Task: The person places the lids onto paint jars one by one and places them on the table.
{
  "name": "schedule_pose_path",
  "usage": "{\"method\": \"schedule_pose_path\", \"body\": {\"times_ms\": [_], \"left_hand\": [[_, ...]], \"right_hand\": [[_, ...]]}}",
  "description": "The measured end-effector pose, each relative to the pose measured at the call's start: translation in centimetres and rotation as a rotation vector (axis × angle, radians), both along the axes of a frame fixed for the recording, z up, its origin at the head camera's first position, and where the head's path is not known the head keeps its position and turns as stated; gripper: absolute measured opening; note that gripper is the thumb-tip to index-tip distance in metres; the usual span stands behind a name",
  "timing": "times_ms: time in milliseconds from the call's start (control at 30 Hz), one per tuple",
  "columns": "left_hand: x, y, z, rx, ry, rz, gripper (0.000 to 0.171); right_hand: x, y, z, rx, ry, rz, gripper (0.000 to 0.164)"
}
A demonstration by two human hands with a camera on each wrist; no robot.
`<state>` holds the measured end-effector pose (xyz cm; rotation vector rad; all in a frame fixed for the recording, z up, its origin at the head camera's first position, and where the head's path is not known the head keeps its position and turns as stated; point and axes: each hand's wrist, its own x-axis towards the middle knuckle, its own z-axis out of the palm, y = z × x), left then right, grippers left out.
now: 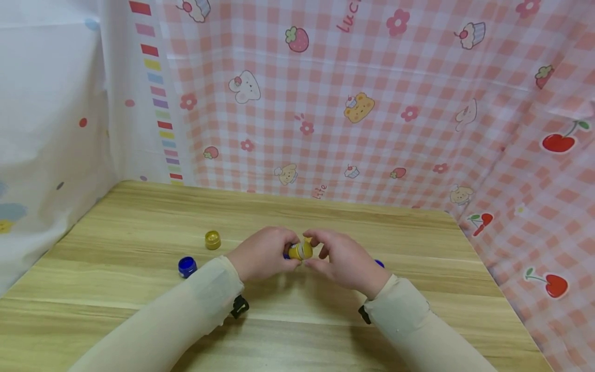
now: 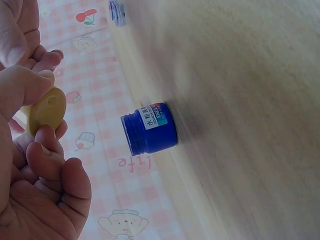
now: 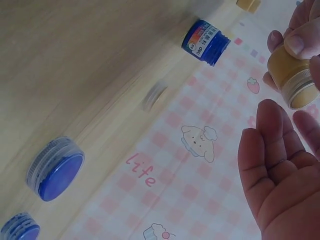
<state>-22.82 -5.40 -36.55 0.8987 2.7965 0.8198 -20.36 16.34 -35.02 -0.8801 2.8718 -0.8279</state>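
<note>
My left hand [image 1: 267, 253] grips a small jar of yellow paint [image 1: 297, 251] between thumb and fingers, tilted above the table. In the right wrist view the jar's ribbed clear lid faces my right hand [image 3: 285, 185]. My right fingers and thumb stand spread near the lid, with a visible gap between them and it. Behind the held jar, a blue paint jar [image 2: 150, 130] without a lid stands on the table, showing its label in the left wrist view. The left fingers hide part of the yellow jar.
To the left stand an open blue jar [image 1: 187, 266] and a yellow container [image 1: 213, 239]. A blue-stained lid [image 3: 55, 170], a smaller blue piece [image 3: 20, 227] and a clear lid [image 3: 155, 95] lie on the wooden table [image 1: 297, 336]. Checked cloth [image 1: 418, 67] hangs behind and at the right.
</note>
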Motion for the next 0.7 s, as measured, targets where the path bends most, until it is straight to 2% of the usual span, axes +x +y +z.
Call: {"method": "schedule_pose_path", "body": {"times_ms": [167, 300, 533, 700], "left_hand": [[-0.01, 0.04, -0.04, 0.000, 0.002, -0.002, 0.017], [-0.02, 0.04, -0.08, 0.009, 0.010, -0.015, 0.015], [-0.10, 0.04, -0.18, 0.008, 0.014, -0.016, 0.015], [-0.06, 0.04, -0.14, 0.015, 0.001, -0.016, 0.015]], "right_hand": [[-0.02, -0.05, -0.08, -0.018, 0.047, 0.037, 0.032], [0.00, -0.13, -0.10, -0.011, 0.033, 0.009, 0.024], [0.08, 0.00, 0.07, 0.010, 0.020, -0.003, 0.045], [0.11, -0.04, 0.01, -0.001, 0.038, 0.013, 0.032]]}}
